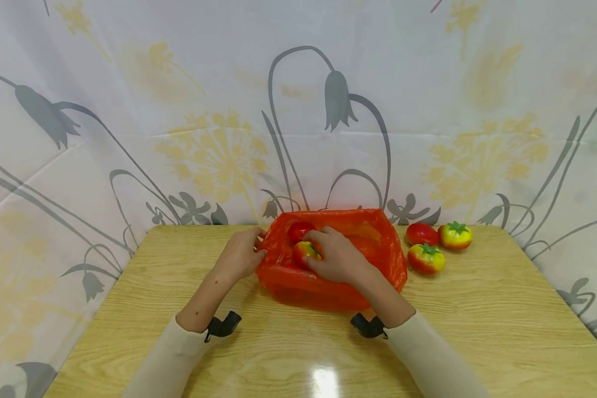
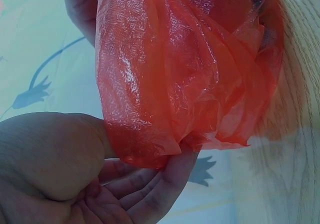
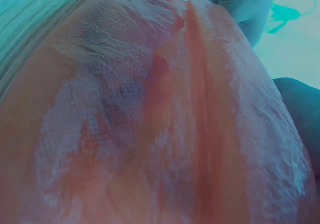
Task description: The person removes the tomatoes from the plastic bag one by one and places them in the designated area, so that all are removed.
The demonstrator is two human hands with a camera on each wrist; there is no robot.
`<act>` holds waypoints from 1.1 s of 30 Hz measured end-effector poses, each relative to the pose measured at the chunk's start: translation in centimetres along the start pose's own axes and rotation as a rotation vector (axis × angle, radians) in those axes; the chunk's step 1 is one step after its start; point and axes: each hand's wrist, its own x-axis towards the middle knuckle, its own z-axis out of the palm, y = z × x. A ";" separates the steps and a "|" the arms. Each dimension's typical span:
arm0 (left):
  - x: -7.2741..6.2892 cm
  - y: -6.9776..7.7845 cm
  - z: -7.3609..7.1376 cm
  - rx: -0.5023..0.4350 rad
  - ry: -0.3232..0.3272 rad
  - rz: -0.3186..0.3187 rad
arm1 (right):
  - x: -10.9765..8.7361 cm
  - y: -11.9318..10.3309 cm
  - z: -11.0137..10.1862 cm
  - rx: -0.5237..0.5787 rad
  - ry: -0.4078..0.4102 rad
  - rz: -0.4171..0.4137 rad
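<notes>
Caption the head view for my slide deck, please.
Left hand holds the red bag open; right hand lowers a tomato in.

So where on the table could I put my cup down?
The table is bare left of the left hand, and in front near the sleeves. It is crowded in the middle by the red bag, and right of it by three tomatoes.

Head view looks down; wrist views press against the orange bag.
</notes>
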 end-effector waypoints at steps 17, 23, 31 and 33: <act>0.0 0.1 0.0 -0.012 -0.003 -0.007 | 0.7 0.3 1.4 0.027 -0.022 0.043; -0.1 0.0 0.0 -0.011 0.001 -0.001 | 0.9 0.4 1.8 0.016 -0.032 0.046; 0.0 0.1 0.0 -0.013 -0.007 -0.005 | 0.6 0.4 1.7 0.015 -0.071 0.067; 0.0 0.1 0.0 -0.017 -0.008 -0.009 | 0.6 0.4 1.7 0.014 -0.076 0.067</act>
